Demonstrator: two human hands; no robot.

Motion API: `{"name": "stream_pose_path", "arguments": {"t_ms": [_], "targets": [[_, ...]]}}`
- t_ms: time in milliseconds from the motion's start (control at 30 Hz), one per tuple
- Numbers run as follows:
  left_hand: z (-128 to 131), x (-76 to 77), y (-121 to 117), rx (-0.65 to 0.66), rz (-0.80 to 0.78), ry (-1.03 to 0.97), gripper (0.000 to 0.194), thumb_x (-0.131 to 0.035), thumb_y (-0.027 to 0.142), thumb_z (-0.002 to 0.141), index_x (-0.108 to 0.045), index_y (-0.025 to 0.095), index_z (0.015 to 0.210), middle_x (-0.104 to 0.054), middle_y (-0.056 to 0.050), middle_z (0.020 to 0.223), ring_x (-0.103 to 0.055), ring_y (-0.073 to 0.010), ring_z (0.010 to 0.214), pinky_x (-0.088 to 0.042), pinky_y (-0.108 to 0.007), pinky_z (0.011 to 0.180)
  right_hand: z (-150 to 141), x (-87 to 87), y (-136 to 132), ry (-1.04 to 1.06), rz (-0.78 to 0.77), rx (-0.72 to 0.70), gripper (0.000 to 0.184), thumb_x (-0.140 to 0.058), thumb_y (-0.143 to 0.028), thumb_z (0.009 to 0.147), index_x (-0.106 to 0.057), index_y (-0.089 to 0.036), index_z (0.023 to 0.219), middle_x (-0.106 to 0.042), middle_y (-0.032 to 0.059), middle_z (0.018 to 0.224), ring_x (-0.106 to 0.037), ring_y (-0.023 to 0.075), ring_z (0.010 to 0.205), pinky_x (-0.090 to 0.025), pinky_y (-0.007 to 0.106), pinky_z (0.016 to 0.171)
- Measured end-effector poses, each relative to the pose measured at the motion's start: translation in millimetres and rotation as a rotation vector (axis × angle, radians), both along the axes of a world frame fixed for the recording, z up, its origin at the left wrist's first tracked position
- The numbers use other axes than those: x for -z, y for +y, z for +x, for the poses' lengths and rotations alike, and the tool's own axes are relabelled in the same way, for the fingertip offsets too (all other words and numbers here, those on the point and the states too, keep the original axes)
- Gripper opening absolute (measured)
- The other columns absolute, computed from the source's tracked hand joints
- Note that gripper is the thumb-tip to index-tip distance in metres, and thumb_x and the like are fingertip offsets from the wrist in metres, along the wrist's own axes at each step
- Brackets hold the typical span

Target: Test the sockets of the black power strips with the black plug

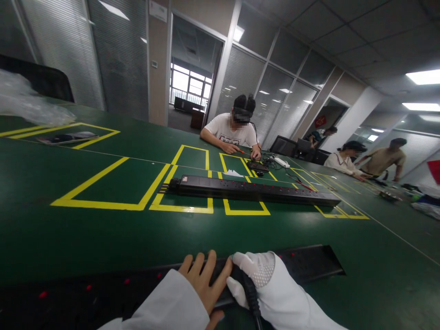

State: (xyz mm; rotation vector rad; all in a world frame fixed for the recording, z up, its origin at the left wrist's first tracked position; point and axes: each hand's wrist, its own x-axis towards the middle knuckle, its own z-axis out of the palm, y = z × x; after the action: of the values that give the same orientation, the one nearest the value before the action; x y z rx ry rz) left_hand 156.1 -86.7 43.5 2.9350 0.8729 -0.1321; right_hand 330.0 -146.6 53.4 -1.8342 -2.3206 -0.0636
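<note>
A long black power strip [305, 263] with red switches lies across the near part of the table, running from the lower left to the right. My left hand [208, 279], bare under a white sleeve, is closed around its middle, fingers over the far side and thumb at the near side. My right hand [256, 270] wears a white dotted glove and grips a black plug [239, 275] right against the strip. From the plug a thick black cord [252, 298] runs down out of view. The plug's front end is hidden, so whether it sits in a socket cannot be told.
A second black power strip [254, 189] lies farther back over yellow tape outlines on the green table [113, 238]. A phone-like flat object [68, 137] and clear plastic wrap [30, 103] are at the left. Across the table a person [233, 128] works among cables; others are at the right.
</note>
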Motion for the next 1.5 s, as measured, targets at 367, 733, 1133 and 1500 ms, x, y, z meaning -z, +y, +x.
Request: {"name": "stream_pose_path", "arguments": {"t_ms": [367, 733, 1133, 1500], "targets": [[0.8, -10.5, -2.4, -0.002, 0.016, 0.034, 0.079, -0.071, 0.026, 0.076, -0.030, 0.026, 0.143, -0.044, -0.022, 0.139, -0.052, -0.0411, 0.116, -0.042, -0.054, 0.094, -2.1, -8.2, -1.4, -0.051, 0.004, 0.006, 0.031, -0.047, -0.045, 0.094, -0.059, -0.019, 0.106, -0.062, 0.0025, 0.084, -0.058, 0.0108, 0.067, -0.051, 0.027, 0.063], [-2.6, -2.3, 0.5, 0.007, -0.014, -0.005, 0.076, -0.064, 0.048, 0.081, -0.027, 0.028, 0.145, -0.041, -0.022, 0.142, -0.050, -0.0399, 0.118, -0.040, -0.054, 0.096, -10.5, -15.2, -6.5, 0.008, 0.101, -0.009, 0.026, -0.050, -0.038, 0.094, -0.059, -0.017, 0.108, -0.061, 0.0064, 0.106, -0.060, 0.0145, 0.087, -0.052, 0.033, 0.077], [-1.2, 1.7, -0.1, -0.013, -0.002, -0.010, 0.078, -0.066, 0.050, 0.080, -0.027, 0.031, 0.144, -0.043, -0.020, 0.142, -0.050, -0.0394, 0.118, -0.039, -0.053, 0.096, -13.5, -14.1, -9.7, -0.014, 0.137, 0.005, 0.026, -0.050, -0.037, 0.094, -0.060, -0.017, 0.106, -0.063, 0.0052, 0.100, -0.061, 0.0129, 0.081, -0.053, 0.031, 0.073], [-1.5, 4.5, 0.5, 0.000, 0.015, -0.022, 0.078, -0.065, 0.053, 0.079, -0.027, 0.031, 0.144, -0.043, -0.020, 0.141, -0.051, -0.0394, 0.116, -0.041, -0.053, 0.094, -13.0, -12.5, -9.4, -0.021, 0.137, 0.003, 0.025, -0.049, -0.038, 0.095, -0.060, -0.017, 0.104, -0.063, 0.0048, 0.098, -0.061, 0.0120, 0.078, -0.053, 0.029, 0.071]]}}
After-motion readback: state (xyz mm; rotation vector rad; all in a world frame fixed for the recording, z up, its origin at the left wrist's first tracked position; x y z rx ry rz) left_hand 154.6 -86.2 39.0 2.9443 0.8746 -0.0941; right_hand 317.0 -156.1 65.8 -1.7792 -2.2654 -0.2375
